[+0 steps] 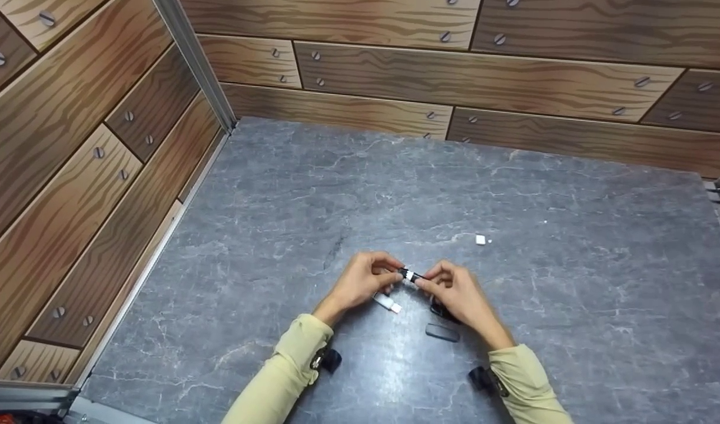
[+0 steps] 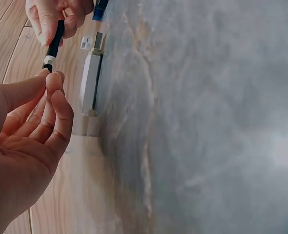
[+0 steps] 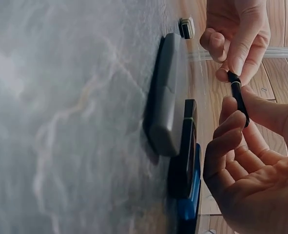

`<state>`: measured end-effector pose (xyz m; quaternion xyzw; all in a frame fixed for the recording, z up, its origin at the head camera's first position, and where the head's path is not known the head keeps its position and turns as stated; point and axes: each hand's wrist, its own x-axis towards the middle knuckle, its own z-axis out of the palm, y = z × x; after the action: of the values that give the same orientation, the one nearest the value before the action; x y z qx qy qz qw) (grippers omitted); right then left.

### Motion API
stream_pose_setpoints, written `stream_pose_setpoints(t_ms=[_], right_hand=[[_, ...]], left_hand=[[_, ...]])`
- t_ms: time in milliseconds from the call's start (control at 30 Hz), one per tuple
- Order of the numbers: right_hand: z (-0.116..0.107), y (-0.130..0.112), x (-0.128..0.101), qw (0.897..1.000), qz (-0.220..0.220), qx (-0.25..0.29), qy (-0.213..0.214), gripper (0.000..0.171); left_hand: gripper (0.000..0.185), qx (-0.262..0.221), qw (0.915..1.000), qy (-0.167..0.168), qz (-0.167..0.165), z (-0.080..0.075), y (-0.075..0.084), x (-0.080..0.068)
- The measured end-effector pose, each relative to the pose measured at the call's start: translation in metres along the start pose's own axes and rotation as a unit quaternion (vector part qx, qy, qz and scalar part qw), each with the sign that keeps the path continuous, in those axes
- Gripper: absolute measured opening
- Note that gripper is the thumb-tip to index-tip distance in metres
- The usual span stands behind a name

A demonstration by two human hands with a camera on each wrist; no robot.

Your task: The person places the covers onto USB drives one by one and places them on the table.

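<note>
A thin black stick with a white band [image 1: 411, 275] is held above the table between both hands. My left hand [image 1: 362, 280] pinches one end with thumb and fingertips. At the other end my right hand [image 1: 457, 291] pinches it the same way, as the right wrist view also shows the dark stick [image 3: 238, 100]. Below the left hand lies a white USB stick [image 1: 387, 302], its metal plug [image 2: 99, 43] bare. Partly under the right hand is a black object [image 1: 439, 308], and nearer me lies a dark grey flat bar [image 1: 443, 333].
A small white block [image 1: 480, 239] lies beyond the hands, a tiny white bit beside it. In the right wrist view, something blue [image 3: 190, 202] sits by a black bar [image 3: 183, 156]. Wood-patterned walls [image 1: 371, 70] bound the grey marbled table [image 1: 265, 200] at the left and back.
</note>
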<state>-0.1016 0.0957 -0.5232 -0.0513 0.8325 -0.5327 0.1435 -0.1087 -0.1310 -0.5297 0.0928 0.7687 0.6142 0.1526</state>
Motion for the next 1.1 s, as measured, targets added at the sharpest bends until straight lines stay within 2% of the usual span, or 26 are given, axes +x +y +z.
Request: stream_pose_setpoints(t_ms=[200,400,633,833,1100], right_hand=[[0.000,-0.002,-0.003,1.000,-0.006,0.007,-0.007,0.018],[0.000,-0.002,-0.008,0.999,-0.030,0.003,-0.031,0.021],[0.003,-0.001,-0.012,0.999,-0.026,0.001,-0.032,0.019],[0.003,0.004,-0.014,0.998,-0.032,0.000,-0.059,0.023],[-0.002,0.005,-0.018,0.997,-0.023,0.002,-0.072,0.025]], left_hand=[[0.022,0.013,0.9999,0.002,0.004,0.000,0.000,-0.005],[0.022,0.053,0.9985,0.010,0.004,0.001,0.000,-0.012],[0.020,0.082,0.9963,0.021,0.014,0.003,0.000,-0.017],[0.021,0.102,0.9944,0.017,0.018,0.005,0.000,-0.019],[0.023,0.116,0.9930,-0.005,0.021,0.005,0.001,-0.017]])
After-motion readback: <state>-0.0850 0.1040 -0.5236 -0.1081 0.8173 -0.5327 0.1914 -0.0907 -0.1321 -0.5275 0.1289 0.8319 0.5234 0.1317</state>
